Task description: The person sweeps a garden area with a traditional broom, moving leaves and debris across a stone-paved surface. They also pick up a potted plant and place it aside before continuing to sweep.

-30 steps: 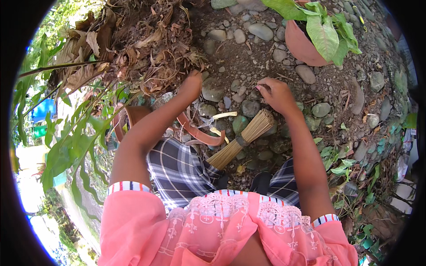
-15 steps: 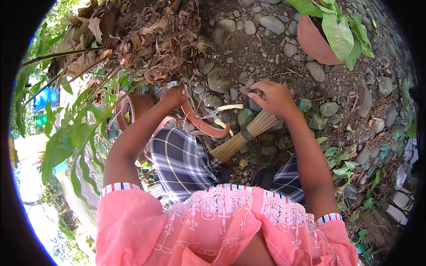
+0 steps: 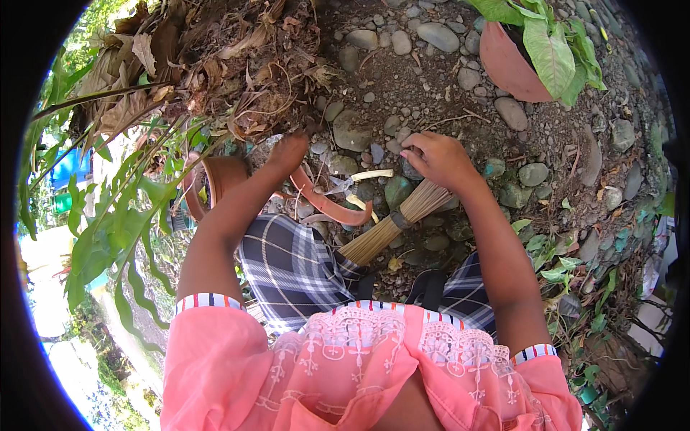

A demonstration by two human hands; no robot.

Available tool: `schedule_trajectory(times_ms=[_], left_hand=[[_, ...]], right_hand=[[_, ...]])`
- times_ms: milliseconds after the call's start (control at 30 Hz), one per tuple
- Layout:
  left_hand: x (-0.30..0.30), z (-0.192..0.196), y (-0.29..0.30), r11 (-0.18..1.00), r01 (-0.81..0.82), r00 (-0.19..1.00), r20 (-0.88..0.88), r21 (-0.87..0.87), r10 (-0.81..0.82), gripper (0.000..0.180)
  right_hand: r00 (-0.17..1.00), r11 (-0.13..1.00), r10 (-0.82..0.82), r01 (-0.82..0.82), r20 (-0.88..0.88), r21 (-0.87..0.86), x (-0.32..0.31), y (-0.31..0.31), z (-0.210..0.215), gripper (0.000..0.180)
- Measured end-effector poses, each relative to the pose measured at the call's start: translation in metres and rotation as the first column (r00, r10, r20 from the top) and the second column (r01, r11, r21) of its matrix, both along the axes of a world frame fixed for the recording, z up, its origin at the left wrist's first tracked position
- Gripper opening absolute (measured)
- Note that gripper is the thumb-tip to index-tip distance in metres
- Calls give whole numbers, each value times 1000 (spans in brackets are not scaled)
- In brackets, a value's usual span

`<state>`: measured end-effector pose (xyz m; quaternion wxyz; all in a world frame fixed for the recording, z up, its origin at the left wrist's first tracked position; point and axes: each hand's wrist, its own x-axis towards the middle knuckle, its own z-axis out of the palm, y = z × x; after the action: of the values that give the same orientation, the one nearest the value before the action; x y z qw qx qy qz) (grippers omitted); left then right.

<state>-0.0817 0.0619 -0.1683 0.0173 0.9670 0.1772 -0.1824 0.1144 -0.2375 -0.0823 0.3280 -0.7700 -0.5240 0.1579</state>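
My left hand (image 3: 289, 151) reaches to the lower edge of a heap of dry leaves and roots (image 3: 251, 79); its fingertips are lost against the dark soil and roots. Just below it curves a broken terracotta pot rim (image 3: 327, 206). Pruning shears (image 3: 353, 188) with cream handles lie beside that rim, blades toward my left hand. My right hand (image 3: 440, 159) hovers over the stones with loosely bent fingers, thumb and forefinger apart, nothing visible between them. Under its wrist a short stick broom (image 3: 395, 221), bound with a dark band, slants down to my knee.
On the left, a terracotta pot (image 3: 226, 178) lies tipped beside long green fern leaves (image 3: 108, 230). A curved terracotta piece (image 3: 509, 66) with a leafy plant (image 3: 550, 61) is at the upper right. Rounded stones (image 3: 352, 131) dot the soil ahead.
My left hand has shifted slightly up and forward against the heap, its fist no longer plainly visible. The right hand, broom and shears have hardly moved.
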Motion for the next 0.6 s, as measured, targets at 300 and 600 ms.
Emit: schedule_trajectory(times_ms=[300,600], left_hand=[[2,-28,-7,877,-409,785,393,-250,478,68],[-15,10,12,992,-74,988,-127,104,87,34]], right_hand=[[999,1000,-17,16,37,17,4,0,-3,17],[997,998,61,-61,38,7,-11,4,1,16]])
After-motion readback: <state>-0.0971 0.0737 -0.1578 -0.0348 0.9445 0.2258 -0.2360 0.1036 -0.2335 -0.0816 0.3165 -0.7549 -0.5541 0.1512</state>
